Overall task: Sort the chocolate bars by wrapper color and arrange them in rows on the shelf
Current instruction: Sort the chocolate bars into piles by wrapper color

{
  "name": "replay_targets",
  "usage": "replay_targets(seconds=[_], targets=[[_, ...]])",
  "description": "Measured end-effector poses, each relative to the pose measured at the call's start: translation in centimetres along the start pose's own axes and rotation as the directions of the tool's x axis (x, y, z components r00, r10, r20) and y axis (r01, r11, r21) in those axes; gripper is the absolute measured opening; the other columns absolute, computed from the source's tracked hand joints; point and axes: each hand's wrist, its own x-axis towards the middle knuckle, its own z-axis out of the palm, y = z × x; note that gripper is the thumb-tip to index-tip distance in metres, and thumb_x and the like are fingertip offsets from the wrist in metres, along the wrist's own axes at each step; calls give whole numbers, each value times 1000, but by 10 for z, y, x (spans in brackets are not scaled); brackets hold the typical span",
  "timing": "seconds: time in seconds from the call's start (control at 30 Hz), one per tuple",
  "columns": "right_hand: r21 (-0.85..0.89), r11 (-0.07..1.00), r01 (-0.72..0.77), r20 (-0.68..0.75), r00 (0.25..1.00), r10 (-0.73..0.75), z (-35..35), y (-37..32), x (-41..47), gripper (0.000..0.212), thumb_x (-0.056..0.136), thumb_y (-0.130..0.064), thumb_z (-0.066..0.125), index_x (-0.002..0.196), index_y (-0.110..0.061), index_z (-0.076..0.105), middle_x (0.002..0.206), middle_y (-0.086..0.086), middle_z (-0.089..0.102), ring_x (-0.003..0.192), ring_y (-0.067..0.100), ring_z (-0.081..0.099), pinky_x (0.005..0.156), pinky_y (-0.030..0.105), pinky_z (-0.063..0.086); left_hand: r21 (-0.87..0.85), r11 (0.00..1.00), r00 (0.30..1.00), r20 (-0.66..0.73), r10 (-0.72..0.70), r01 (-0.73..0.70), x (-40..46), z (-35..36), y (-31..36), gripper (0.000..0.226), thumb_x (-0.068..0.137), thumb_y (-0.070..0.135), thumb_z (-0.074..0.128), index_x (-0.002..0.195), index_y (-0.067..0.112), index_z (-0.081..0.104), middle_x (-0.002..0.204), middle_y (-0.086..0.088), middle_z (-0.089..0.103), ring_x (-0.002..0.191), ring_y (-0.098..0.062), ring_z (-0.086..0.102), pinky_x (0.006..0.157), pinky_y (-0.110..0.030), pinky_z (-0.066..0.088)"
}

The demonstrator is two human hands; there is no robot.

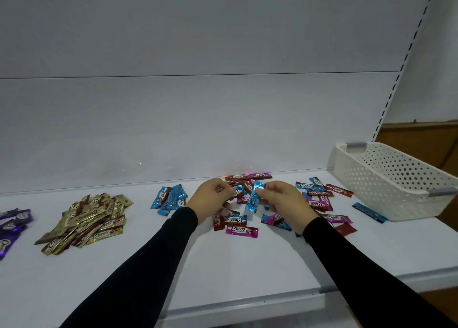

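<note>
White shelf (223, 265) carries sorted purple (14, 222), gold (86, 222), blue piles (169, 200), mixed bars (319, 198), basket (394, 179).

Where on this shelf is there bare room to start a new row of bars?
Bare white shelf runs along the front edge, around both black sleeves. Another strip lies behind the gold-wrapped pile and the small blue-wrapped pile, against the back panel. It is crowded in the mixed red, pink and blue heap between the hands and the white perforated basket.

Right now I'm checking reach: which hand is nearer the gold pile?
Left. The left hand is right of the gold pile, past the blue pile; the right hand is farther right.
</note>
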Motion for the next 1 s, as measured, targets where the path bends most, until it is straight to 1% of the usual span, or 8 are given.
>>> replay_targets(seconds=[0.13, 0.27, 0.53, 0.67, 0.77, 0.83, 0.93, 1.0], targets=[[88, 995, -48, 69, 997, 42, 10, 4, -10, 15, 90, -13, 68, 98, -1, 66, 83, 13, 72, 70, 14, 65, 57, 21, 45, -239, 967, 995, 48, -82, 91, -20, 18, -5, 14, 102, 23, 58, 104, 9, 59, 88, -12, 73, 67, -19, 70, 56, -28, 57], [88, 994, -67, 58, 996, 62, 19, 4, -19, 17, 89, -10, 70, 101, 1, 64, 77, 8, 71, 58, 7, 66, 51, 19, 44, -463, 872, 984, 143, -104, 160, -35, 26, -15, 20, 102, 14, 56, 119, 9, 64, 98, -14, 75, 87, -23, 74, 66, -32, 58], [-50, 998, -49, 57, 997, 51, 20, 5, -26, 16, 84, -19, 76, 95, -10, 69, 83, 4, 75, 71, 14, 70, 62, 26, 47, -475, 869, 986, 152, -74, 138, -45, 24, -23, 29, 95, 4, 63, 122, 16, 62, 113, -12, 73, 96, -26, 74, 75, -37, 60], [-254, 967, 34, -27, 999, -42, 8, 6, -19, 5, 90, -24, 70, 91, -20, 70, 89, -2, 74, 76, 11, 69, 72, 24, 52, -440, 887, 990, 98, -105, 138, -43, 22, -25, 32, 97, 7, 62, 127, 18, 59, 110, -12, 73, 94, -24, 75, 70, -35, 60], [-629, 772, 94, -80, 980, -184, -18, 10, -3, 16, 95, -27, 61, 108, -21, 68, 105, -5, 69, 95, 11, 64, 82, 22, 46, -485, 860, 988, 76, -136, 156, -41, 17, -29, 38, 97, 3, 60, 133, 15, 54, 120, -13, 68, 94, -22, 75, 64, -34, 60], [-785, 613, 85, -21, 986, -164, -31, 11, 10, 30, 98, -28, 56, 125, -17, 63, 120, 0, 64, 106, 14, 59, 92, 25, 44, -496, 855, 988, 65, -137, 151, -41, 14, -32, 38, 98, 3, 59, 134, 13, 54, 118, -14, 69, 89, -20, 75, 59, -31, 58], [-902, 426, 68, 60, 998, -33, -36, 7, 24, 39, 98, -31, 54, 134, -16, 56, 130, 5, 60, 116, 20, 55, 98, 30, 42, -491, 857, 987, 56, -149, 157, -41, 12, -35, 36, 99, 4, 57, 133, 13, 54, 110, -18, 71, 77, -18, 73, 54, -28, 55], [-912, 403, 75, 91, 996, 20, -35, 3, 27, 37, 96, -34, 57, 129, -16, 60, 125, 4, 62, 111, 19, 56, 92, 26, 43, -494, 852, 984, 67, -164, 175, -41, 11, -34, 34, 99, 3, 56, 131, 13, 55, 107, -20, 70, 72, -18, 71, 51, -27, 54]])
